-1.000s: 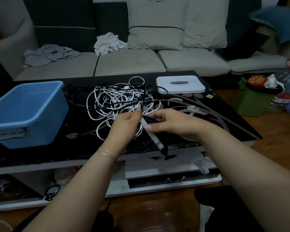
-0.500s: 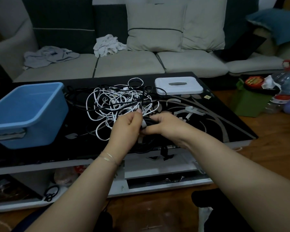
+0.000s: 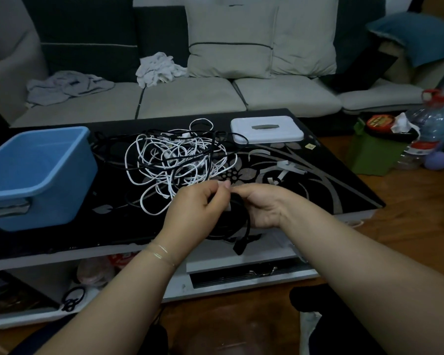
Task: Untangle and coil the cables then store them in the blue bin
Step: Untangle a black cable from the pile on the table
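Note:
A tangle of white and black cables (image 3: 180, 160) lies in the middle of the black glass table (image 3: 318, 180). At the table's front edge my left hand (image 3: 192, 208) and my right hand (image 3: 262, 203) meet over a coiled black cable (image 3: 231, 226). Both pinch a small white tie strip (image 3: 227, 207) wrapped around that coil. The coil's black plug (image 3: 240, 245) hangs over the table edge. The blue bin (image 3: 36, 172) stands at the table's left end with nothing visible inside.
A white lidded box (image 3: 267, 129) sits at the table's back right, with white strips (image 3: 287, 170) lying in front of it. A sofa with cushions and cloths is behind. A green box and a large bottle (image 3: 431, 124) stand on the floor to the right.
The long white strip that stuck out between my hands is now drawn in tight around the black coil. Both hands have closed together over it.

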Available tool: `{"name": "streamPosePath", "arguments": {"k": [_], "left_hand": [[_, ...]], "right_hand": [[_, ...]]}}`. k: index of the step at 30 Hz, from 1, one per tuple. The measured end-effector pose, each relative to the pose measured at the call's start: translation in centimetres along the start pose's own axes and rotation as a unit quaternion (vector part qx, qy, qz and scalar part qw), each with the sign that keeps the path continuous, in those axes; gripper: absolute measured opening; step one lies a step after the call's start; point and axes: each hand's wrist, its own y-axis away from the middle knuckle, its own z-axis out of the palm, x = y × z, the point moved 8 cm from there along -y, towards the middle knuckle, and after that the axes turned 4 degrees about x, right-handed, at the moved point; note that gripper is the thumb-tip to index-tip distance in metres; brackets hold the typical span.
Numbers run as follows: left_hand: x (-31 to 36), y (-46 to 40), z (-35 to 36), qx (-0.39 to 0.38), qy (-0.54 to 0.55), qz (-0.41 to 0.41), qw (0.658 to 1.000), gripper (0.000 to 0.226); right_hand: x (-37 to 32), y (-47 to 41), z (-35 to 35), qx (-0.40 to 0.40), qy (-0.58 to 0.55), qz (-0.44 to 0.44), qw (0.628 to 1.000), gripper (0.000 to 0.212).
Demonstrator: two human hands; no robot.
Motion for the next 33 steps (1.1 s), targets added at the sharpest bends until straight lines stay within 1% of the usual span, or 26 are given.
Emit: {"name": "streamPosePath", "arguments": {"k": [3,6,9,12,14,18,23,26,29,31,33], "left_hand": [[0.7,0.4,-0.2,0.007,-0.04,0.037,0.998,0.04],[1.2,0.7,-0.4,0.007,-0.088,0.084,0.993,0.04],[1.9,1.1,-0.7,0.021,-0.132,0.134,0.982,0.038],[2.2,1.6,-0.6,0.007,-0.146,0.154,0.977,0.036],[2.0,1.9,-0.3,-0.025,-0.14,0.144,0.979,0.036],[1.1,2.0,0.4,-0.099,-0.095,0.073,0.988,0.028],[0.8,2.7,1.4,-0.162,-0.136,0.052,0.976,0.023],[0.5,2.8,1.4,-0.164,-0.162,0.045,0.972,0.018],[0.4,2.8,1.2,-0.15,-0.201,0.058,0.966,0.018],[0.1,2.8,1.1,-0.142,-0.222,0.049,0.963,0.02],[-0.2,2.7,1.1,-0.145,-0.219,0.026,0.965,0.021]], "right_hand": [[-0.2,0.0,0.0,-0.001,0.0,-0.016,1.0,0.019],[-1.2,-0.2,-0.5,0.054,0.053,-0.099,0.992,0.028],[-2.8,0.2,-1.0,0.119,0.15,-0.209,0.959,0.032],[-3.6,0.5,-0.8,0.148,0.187,-0.263,0.935,0.032],[-3.8,0.8,-0.7,0.157,0.205,-0.287,0.922,0.032],[-4.2,1.6,-0.7,0.186,0.233,-0.33,0.896,0.031],[-4.0,2.2,-0.1,0.197,0.321,-0.342,0.861,0.028],[-3.9,2.4,-0.1,0.208,0.349,-0.35,0.844,0.027],[-4.1,2.8,-0.2,0.231,0.366,-0.362,0.826,0.023],[-4.1,2.9,-0.1,0.235,0.374,-0.353,0.825,0.022],[-4.0,3.1,0.1,0.229,0.381,-0.347,0.825,0.022]]}}
